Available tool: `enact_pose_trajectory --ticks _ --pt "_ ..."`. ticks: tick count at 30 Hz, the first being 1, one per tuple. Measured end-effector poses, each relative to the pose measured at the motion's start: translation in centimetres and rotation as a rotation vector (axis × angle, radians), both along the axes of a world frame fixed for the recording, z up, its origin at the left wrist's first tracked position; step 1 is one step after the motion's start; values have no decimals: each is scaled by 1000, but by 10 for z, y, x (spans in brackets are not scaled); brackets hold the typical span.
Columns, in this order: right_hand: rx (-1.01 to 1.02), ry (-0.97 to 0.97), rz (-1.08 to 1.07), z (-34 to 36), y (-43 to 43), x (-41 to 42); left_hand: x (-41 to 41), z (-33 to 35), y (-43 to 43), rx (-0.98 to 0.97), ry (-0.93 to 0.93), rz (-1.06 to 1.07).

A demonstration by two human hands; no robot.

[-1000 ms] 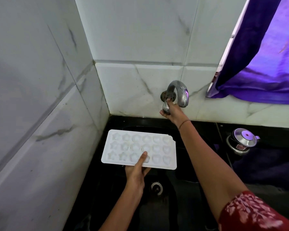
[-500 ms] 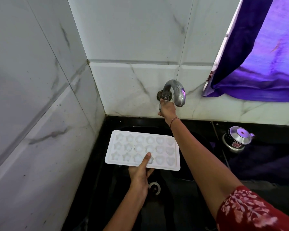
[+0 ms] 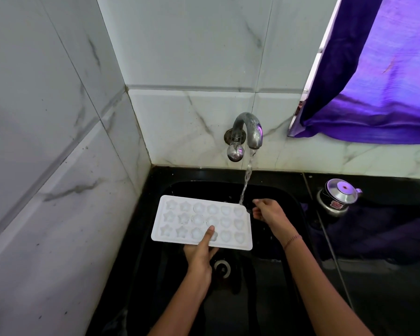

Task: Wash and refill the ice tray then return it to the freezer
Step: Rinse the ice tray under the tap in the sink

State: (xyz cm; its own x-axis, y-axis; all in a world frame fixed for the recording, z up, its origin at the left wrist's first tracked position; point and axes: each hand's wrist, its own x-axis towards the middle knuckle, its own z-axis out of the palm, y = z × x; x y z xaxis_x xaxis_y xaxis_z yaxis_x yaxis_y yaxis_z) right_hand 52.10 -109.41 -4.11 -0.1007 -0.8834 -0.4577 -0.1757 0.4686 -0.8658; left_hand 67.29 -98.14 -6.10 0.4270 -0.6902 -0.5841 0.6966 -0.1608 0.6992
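My right grip (image 3: 268,212) had left the knob (image 3: 235,152) of the tap (image 3: 249,127) and dropped just beside the right edge of the ice tray (image 3: 180,221), fingers loosely curled, holding nothing. Water (image 3: 246,178) now ran from the tap, falling at the tray's far right corner. My left grip (image 3: 199,253) pinched the tray's near edge, thumb on top, holding it over the black sink (image 3: 284,197). The tiled wall (image 3: 83,214) stood close on the left; the basin lay open below, and a pressure cooker (image 3: 337,197) sat on the surface well to the right.

White marble-veined tile walls (image 3: 180,44), purple curtain (image 3: 374,93) upper right, black counter (image 3: 386,299) below.
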Motion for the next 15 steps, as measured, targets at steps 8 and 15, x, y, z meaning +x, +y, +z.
enact_pose_trajectory --ticks 8,15 --pt "-441 870 386 17 38 9 -11 9 -12 1 7 20" --pt "-488 1172 523 16 30 7 -11 14 -20 -41 16 -11"
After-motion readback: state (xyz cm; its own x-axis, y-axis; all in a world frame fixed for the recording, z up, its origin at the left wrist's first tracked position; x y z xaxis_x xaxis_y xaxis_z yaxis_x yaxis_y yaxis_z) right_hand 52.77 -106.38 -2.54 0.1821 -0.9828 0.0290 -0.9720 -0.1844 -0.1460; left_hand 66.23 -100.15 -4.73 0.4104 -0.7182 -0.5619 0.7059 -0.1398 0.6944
